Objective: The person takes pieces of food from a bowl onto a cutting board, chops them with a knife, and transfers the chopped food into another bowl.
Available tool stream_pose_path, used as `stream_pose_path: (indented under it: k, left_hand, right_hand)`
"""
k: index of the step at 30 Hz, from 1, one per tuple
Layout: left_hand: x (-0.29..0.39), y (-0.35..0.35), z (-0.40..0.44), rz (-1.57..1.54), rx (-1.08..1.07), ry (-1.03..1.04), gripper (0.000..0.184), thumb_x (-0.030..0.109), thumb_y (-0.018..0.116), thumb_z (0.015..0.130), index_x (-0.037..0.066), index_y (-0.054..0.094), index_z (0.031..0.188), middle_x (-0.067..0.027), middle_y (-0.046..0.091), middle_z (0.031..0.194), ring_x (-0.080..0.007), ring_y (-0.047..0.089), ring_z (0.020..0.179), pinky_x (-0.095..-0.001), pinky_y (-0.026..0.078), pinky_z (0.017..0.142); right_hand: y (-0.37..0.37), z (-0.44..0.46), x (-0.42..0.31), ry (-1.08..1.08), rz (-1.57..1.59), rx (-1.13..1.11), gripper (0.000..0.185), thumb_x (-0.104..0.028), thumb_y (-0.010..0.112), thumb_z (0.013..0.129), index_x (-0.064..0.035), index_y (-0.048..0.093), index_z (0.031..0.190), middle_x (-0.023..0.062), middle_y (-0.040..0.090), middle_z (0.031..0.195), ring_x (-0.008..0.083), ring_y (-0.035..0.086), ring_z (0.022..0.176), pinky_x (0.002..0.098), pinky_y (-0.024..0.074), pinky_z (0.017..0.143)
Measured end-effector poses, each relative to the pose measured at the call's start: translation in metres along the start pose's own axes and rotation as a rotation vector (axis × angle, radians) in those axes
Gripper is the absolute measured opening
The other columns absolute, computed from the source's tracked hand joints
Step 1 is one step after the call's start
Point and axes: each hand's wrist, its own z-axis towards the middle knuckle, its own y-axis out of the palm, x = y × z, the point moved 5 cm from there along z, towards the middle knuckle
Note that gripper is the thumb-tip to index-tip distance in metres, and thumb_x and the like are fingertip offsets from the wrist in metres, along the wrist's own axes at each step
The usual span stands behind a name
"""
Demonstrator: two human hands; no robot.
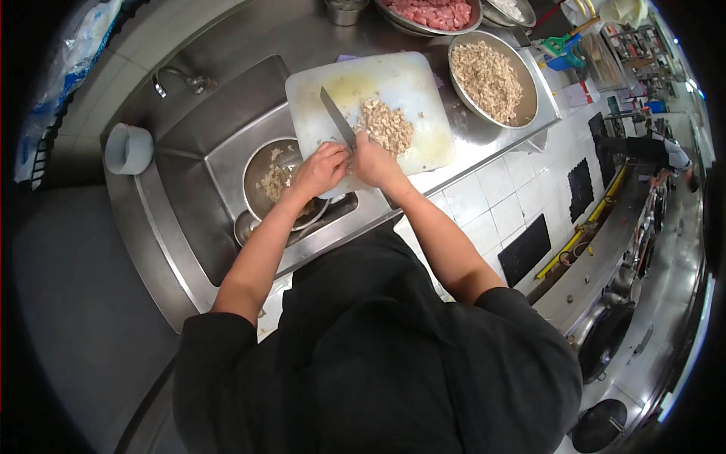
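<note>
My right hand (376, 160) is wrapped round the handle of a kitchen knife (336, 115), whose blade points away from me over the white cutting board (302, 94). Close to the left of the knife, my left hand (324, 168) has its fingers curled and pressed together at the board's near edge; whatever they hold is hidden. A pile of chopped pale-brown food (387, 127) lies on the board just beyond my right hand. Partly under the board's left corner, a metal bowl (248, 175) in the sink contains light, wet-looking pieces.
A large metal bowl (531, 97) of chopped brown pieces stands right of the board. Behind are a bowl of raw meat (431, 13) and a small metal pot (346, 11). A faucet (178, 79) and white container (128, 149) are at left. Another person (665, 155) stands far right.
</note>
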Motion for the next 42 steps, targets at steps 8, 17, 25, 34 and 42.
stream_pose_path:
  k: [8,17,25,34,42]
  left_hand:
    - [-0.008,-0.006,-0.015,-0.065,0.061,-0.195,0.014,0.005,0.071,0.09,0.002,0.074,0.103,-0.0135,0.07,0.112,-0.0354,0.065,0.108,-0.0429,0.053,0.101]
    - [-0.011,-0.012,-0.002,-0.02,-0.015,-0.096,0.012,0.004,0.071,0.087,0.0,0.074,0.098,-0.0137,0.071,0.108,-0.0351,0.066,0.103,-0.0398,0.055,0.094]
    - [-0.017,-0.013,-0.003,0.049,-0.08,-0.056,0.014,0.003,0.069,0.087,0.001,0.075,0.1,-0.0114,0.073,0.108,-0.0329,0.066,0.106,-0.0406,0.056,0.093]
    - [-0.011,-0.014,-0.007,-0.005,-0.023,-0.067,0.017,0.004,0.072,0.085,0.001,0.073,0.101,-0.0127,0.071,0.105,-0.033,0.065,0.107,-0.0411,0.054,0.094]
    - [-0.016,-0.026,-0.022,-0.017,0.06,-0.165,0.018,0.005,0.073,0.087,0.001,0.074,0.104,-0.0134,0.071,0.109,-0.0336,0.065,0.107,-0.0434,0.055,0.092]
  right_hand:
    - [-0.016,-0.062,-0.033,0.042,-0.094,-0.187,0.032,0.0,0.054,0.089,0.0084,0.043,0.118,0.0374,0.07,0.098,0.0532,0.069,0.096,0.0587,0.0538,0.086]
    - [0.003,-0.025,-0.019,0.006,-0.085,-0.098,0.033,0.0,0.056,0.089,0.006,0.045,0.12,0.0349,0.07,0.096,0.0508,0.07,0.097,0.0585,0.0541,0.086]
    - [0.001,-0.005,-0.019,-0.029,-0.069,-0.111,0.039,-0.002,0.057,0.088,0.0079,0.045,0.123,0.0349,0.07,0.096,0.0505,0.07,0.098,0.0575,0.0541,0.088]
    - [0.004,0.01,-0.015,0.013,0.012,0.024,0.035,-0.004,0.056,0.089,0.0063,0.047,0.122,0.0384,0.069,0.096,0.0525,0.07,0.094,0.0596,0.0541,0.085]
    - [-0.016,-0.051,-0.041,0.033,-0.135,-0.16,0.036,-0.003,0.053,0.09,0.0107,0.046,0.122,0.0367,0.07,0.095,0.0509,0.071,0.094,0.058,0.0545,0.086]
